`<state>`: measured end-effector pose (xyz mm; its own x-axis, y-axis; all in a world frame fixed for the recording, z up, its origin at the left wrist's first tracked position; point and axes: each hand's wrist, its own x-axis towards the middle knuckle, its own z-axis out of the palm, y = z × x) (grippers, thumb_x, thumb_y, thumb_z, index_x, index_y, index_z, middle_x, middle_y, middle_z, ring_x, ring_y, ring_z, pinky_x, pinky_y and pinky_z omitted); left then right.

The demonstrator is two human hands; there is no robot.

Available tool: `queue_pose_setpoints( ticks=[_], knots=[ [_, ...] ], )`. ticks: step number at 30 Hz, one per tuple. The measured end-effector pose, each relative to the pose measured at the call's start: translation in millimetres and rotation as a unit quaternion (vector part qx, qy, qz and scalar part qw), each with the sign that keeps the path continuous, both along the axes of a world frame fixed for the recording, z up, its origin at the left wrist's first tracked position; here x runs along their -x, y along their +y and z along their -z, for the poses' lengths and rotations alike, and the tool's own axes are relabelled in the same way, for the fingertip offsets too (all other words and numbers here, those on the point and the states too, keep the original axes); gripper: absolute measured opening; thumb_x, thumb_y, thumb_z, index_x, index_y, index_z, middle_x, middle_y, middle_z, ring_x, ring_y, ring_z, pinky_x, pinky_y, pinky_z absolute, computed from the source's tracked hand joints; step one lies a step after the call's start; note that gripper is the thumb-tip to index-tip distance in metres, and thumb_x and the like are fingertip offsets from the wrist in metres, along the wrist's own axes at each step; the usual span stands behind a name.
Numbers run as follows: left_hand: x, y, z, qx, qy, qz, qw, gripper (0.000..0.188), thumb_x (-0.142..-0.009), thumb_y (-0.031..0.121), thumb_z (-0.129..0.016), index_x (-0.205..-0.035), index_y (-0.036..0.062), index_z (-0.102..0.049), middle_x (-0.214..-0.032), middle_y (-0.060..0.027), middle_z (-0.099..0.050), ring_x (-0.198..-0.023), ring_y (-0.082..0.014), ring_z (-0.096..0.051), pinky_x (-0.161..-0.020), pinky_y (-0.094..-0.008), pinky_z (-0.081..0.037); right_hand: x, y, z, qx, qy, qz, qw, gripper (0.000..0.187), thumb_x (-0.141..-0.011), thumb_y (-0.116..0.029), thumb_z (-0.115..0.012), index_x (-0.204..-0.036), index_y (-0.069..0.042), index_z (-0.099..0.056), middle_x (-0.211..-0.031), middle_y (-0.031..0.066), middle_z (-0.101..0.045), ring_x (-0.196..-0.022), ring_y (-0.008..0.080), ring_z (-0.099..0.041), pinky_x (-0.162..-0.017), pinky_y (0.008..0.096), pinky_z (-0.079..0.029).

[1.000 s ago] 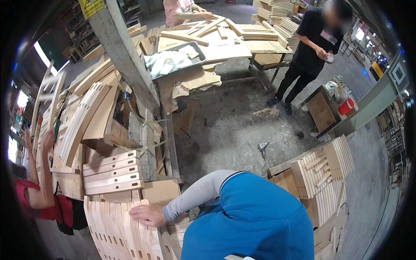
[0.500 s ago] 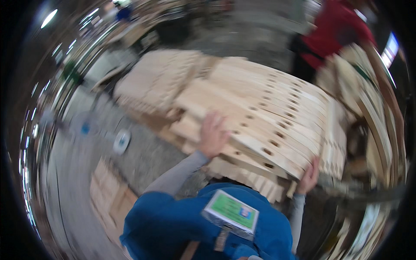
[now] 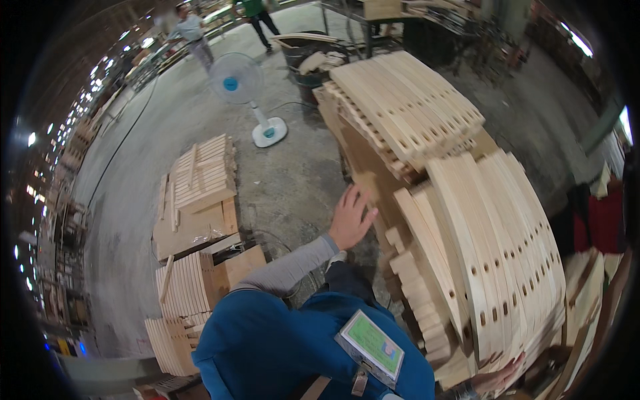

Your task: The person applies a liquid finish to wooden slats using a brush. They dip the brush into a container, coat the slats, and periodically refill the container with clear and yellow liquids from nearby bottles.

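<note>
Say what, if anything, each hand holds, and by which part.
Left hand holds nothing. Right hand is at the slotted boards, near end; grip unclear.

Can see a white pedestal fan with a blue hub, upright on the grey concrete floor. Just to its right, can see a dark round bin with wood offcuts inside. Near the upper edge, can make out a person in a green top and, further left, another in a pale shirt. At the right edge, can spot red and black clothing, probably a co-worker's, though too cropped to be sure. At upper right, can see a lit tube lamp.
</note>
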<state>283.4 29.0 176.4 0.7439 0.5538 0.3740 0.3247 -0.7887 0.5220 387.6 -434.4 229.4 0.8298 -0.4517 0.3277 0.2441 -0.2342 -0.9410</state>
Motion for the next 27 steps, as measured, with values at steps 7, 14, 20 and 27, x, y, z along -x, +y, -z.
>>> queue_pose_setpoints(
  ticks=[7,14,20,27],
  knots=[
    [53.2,92.9,8.4,0.024,0.008,-0.022,0.999,0.051,-0.087,0.031,-0.047,-0.128,0.0027,-0.034,-0.134,-0.0202,-0.028,-0.123,-0.0384,-0.027,-0.1,-0.0445,-0.025,-18.7,198.1,-40.1,0.147,-0.093,-0.16,0.972,0.037,-0.093,-0.024,-0.035,-0.119,-0.003,-0.05,-0.11,0.0131,-0.054,-0.1,0.0238,-0.051,-0.085,0.0333,-0.04],
    [165.5,229.3,10.8,0.061,0.013,-0.12,0.991,0.045,-0.077,0.021,-0.059,-0.115,0.0025,-0.043,-0.124,-0.0179,-0.039,-0.115,-0.0346,-0.038,-0.094,-0.0423,-0.032,0.1,466.2,-36.9,0.014,0.001,-0.388,0.922,0.039,-0.095,-0.023,-0.033,-0.113,0.006,-0.052,-0.114,0.0152,-0.054,-0.107,0.0225,-0.049,-0.094,0.034,-0.037],
    [217.0,306.5,10.8,0.064,-0.04,-0.183,0.98,0.021,-0.072,0.013,-0.062,-0.087,0.0046,-0.05,-0.098,-0.015,-0.055,-0.097,-0.0346,-0.05,-0.083,-0.0413,-0.039,17.1,630.8,-38.6,0.052,-0.085,-0.545,0.833,0.029,-0.092,-0.011,-0.036,-0.107,0.006,-0.055,-0.106,0.0147,-0.058,-0.101,0.0226,-0.053,-0.09,0.0323,-0.039],
    [180.4,369.6,31.4,0.083,-0.098,-0.207,0.97,0.015,-0.071,0.009,-0.065,-0.077,0.0055,-0.051,-0.09,-0.0125,-0.059,-0.094,-0.0331,-0.052,-0.08,-0.0405,-0.041,2.1,750.4,-40.8,0.129,-0.14,-0.62,0.761,0.023,-0.088,-0.007,-0.042,-0.1,0.005,-0.057,-0.1,0.0176,-0.059,-0.096,0.0275,-0.056,-0.086,0.033,-0.041]
  ],
)
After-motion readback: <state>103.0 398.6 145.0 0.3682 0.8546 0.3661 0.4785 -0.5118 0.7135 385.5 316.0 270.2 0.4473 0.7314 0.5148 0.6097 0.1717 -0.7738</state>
